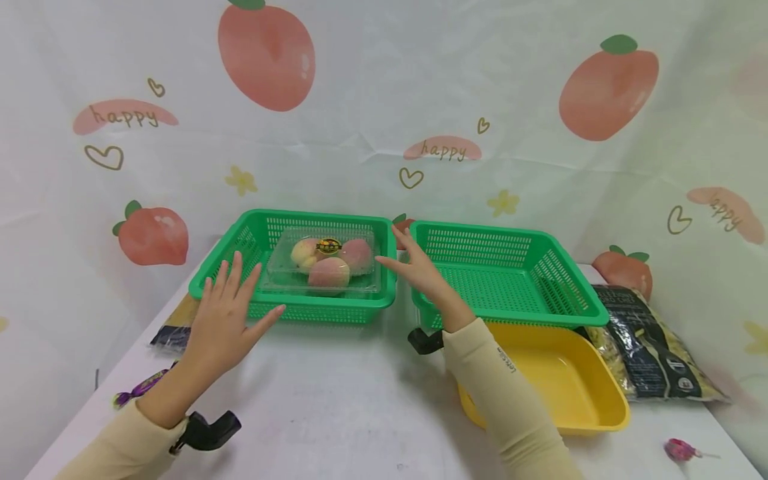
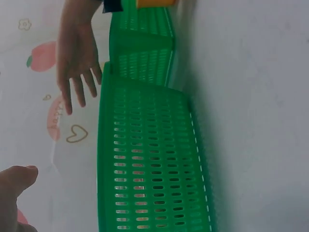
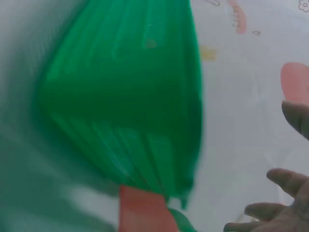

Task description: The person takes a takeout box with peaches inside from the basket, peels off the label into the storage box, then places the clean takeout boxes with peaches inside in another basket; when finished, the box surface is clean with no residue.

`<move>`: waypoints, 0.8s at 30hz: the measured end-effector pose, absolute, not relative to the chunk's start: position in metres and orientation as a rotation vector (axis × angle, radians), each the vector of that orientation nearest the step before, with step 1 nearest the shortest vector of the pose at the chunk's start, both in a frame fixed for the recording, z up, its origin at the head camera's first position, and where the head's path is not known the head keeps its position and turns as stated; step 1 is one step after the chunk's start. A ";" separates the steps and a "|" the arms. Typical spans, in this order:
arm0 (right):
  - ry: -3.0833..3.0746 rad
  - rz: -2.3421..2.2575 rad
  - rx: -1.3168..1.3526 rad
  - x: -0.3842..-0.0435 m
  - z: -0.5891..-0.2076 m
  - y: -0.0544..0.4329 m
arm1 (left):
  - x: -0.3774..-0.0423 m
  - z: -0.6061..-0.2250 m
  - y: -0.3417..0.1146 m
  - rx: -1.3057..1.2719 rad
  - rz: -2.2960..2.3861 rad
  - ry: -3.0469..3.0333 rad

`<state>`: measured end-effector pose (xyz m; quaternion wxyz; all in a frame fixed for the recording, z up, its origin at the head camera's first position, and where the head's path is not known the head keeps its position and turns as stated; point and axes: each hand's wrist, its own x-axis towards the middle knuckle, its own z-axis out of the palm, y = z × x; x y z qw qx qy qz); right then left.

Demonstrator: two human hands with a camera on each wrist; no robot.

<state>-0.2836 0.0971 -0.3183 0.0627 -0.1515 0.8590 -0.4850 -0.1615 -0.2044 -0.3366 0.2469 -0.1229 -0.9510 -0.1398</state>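
Note:
Over the front left part of the left green basket (image 1: 336,301), my left hand (image 1: 222,327) is held with fingers spread and nothing in it. Inside that basket lies a clear plastic box (image 1: 287,263) of peaches (image 1: 329,275) with a dark label on its lid. My right hand (image 1: 420,270) hovers around the gap between the two baskets, near the left basket's right rim, its fingers extended and holding nothing. The left wrist view also shows this right hand (image 2: 79,58) with straight fingers beyond the basket side (image 2: 154,159). Contact with the rims cannot be made out.
To the right stands a second green basket (image 1: 486,287) with nothing seen inside. A yellow basin (image 1: 564,373) sits in front of it. Dark-labelled bags (image 1: 648,347) lie far right, another bag (image 1: 177,327) at left. A purple-wrapped candy (image 1: 144,385) and a lollipop (image 1: 679,450) lie near the edges.

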 end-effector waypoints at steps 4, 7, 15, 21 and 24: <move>2.515 -1.608 -0.343 -0.284 -0.326 0.081 | -0.166 -0.334 -0.205 -0.335 -0.479 -2.605; 2.454 -1.672 -0.214 -0.284 -0.330 0.069 | -0.170 -0.333 -0.206 -0.330 -0.504 -2.607; 2.423 -1.811 -0.041 -0.294 -0.351 0.054 | -0.186 -0.325 -0.213 -0.278 -0.523 -2.647; 2.428 -1.878 -0.051 -0.294 -0.360 0.051 | -0.204 -0.317 -0.217 -0.250 -0.676 -2.708; 2.444 -1.892 -0.061 -0.293 -0.363 0.051 | -0.215 -0.313 -0.218 -0.245 -0.775 -2.765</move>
